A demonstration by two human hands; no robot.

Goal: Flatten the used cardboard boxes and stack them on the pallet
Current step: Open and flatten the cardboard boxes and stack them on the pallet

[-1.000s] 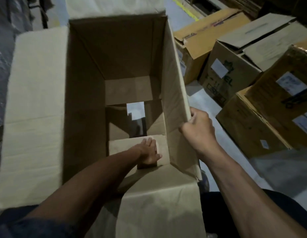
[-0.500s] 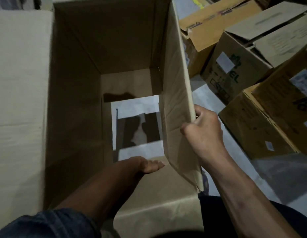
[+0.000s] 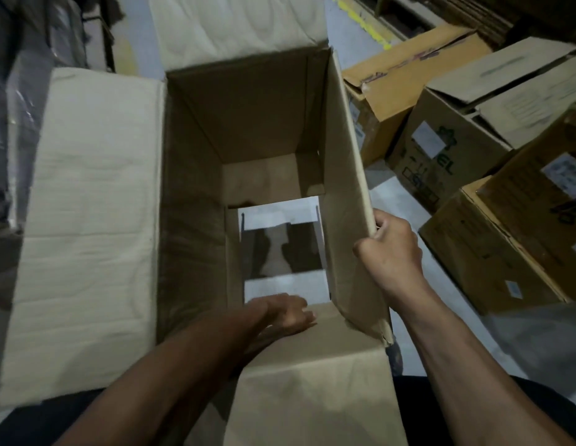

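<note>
The box stands upright, its long axis vertical and bottom open to the floor; the right hand pinches its right wall, while the left hand, fingers spread flat, presses the near inside flap.

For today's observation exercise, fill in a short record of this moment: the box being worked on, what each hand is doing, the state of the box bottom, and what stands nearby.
box in work: open cardboard box, top flaps spread outward
left hand: reaches inside, fingers flat on the near bottom flap
right hand: grips the right wall's top edge
box bottom: opened, floor visible through it
nearby: other cardboard boxes on the right
</note>
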